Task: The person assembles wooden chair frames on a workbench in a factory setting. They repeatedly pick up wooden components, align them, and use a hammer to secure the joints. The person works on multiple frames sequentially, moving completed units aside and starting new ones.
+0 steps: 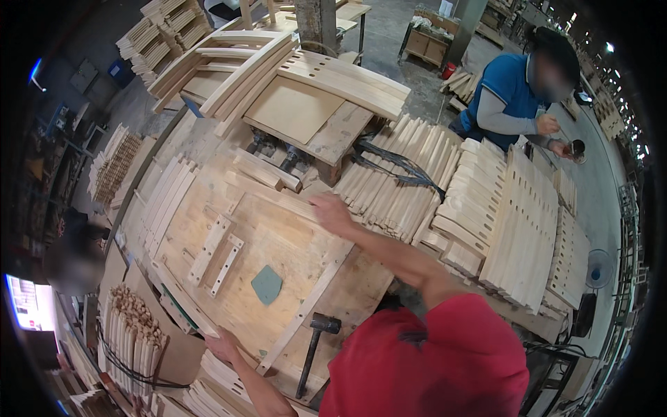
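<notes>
The surface (299, 243) is hidden at its near right corner by a red shirt (431, 361). Beyond the far edge, the way is blocked by a curved wooden frame (243, 73) set on a raised stand (319, 142). The right edge is crowded by stacked slats (521, 229), beside which a co-worker (504, 90) is seen. The long far rail (271, 195) is laid near the far edge, its long axis slanted toward the right edge; its right end is covered by the right hand (333, 215). The left strip (182, 297) is aligned with the left edge, its near end reached by the left hand (222, 345). Both hands' fingers are placed at the wood, but whether they are clamped cannot be told; their undersides are hidden. By the near edge a black mallet (316, 351) is laid, its handle pointed nearward. A green pad (267, 285) is placed mid-surface.
</notes>
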The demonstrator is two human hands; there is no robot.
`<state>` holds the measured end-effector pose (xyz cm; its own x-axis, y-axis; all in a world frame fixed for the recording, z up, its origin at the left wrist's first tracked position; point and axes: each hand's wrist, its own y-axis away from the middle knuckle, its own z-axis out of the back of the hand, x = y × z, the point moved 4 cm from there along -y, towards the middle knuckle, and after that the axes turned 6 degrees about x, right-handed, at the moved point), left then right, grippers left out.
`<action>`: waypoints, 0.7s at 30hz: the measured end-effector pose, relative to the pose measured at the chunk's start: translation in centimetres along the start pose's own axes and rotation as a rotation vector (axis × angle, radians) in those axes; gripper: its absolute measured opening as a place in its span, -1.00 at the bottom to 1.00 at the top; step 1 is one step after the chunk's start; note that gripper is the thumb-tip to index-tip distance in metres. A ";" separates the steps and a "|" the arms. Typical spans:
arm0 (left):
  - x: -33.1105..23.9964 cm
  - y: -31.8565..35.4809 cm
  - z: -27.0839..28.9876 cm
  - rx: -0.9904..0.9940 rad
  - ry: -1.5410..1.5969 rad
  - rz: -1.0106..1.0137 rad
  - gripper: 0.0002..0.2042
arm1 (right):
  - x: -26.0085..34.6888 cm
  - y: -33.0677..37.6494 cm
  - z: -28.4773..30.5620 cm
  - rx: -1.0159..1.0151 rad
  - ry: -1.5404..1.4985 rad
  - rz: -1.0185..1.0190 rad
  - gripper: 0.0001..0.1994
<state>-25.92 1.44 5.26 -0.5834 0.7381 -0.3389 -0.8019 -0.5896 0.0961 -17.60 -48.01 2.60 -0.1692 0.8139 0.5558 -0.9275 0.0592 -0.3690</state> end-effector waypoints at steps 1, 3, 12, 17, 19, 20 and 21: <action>0.7 -0.1 1.1 -0.054 0.018 0.016 -0.39 | 0.1 0.4 1.2 0.035 -0.018 0.051 -0.77; 1.4 -0.5 2.1 -0.047 0.014 0.044 -0.38 | -1.6 1.9 5.5 0.152 -0.014 0.079 -0.81; -1.2 1.6 1.7 -0.168 0.117 -0.065 -0.43 | -6.4 6.8 14.2 0.507 0.459 0.279 -0.74; -2.8 6.5 -1.5 0.157 0.579 -0.313 -0.56 | 4.3 2.8 11.5 0.471 -0.165 0.512 -0.77; -9.7 13.6 -5.7 0.651 0.784 -0.428 -0.49 | 8.0 2.3 8.6 0.554 -0.308 0.520 -0.77; -12.8 17.1 -6.4 0.875 1.011 -0.365 -0.46 | 9.5 2.1 6.5 0.596 -0.379 0.524 -0.77; -14.2 18.7 -6.8 0.990 1.230 -0.368 -0.47 | 12.5 1.3 3.9 0.807 -0.413 0.432 -0.75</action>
<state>-31.73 -22.26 5.53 -0.2913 -0.1974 -0.9361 -0.9157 0.3406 0.2131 -22.23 -39.99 11.97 -0.5054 0.3995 0.7649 -0.6817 -0.7283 -0.0700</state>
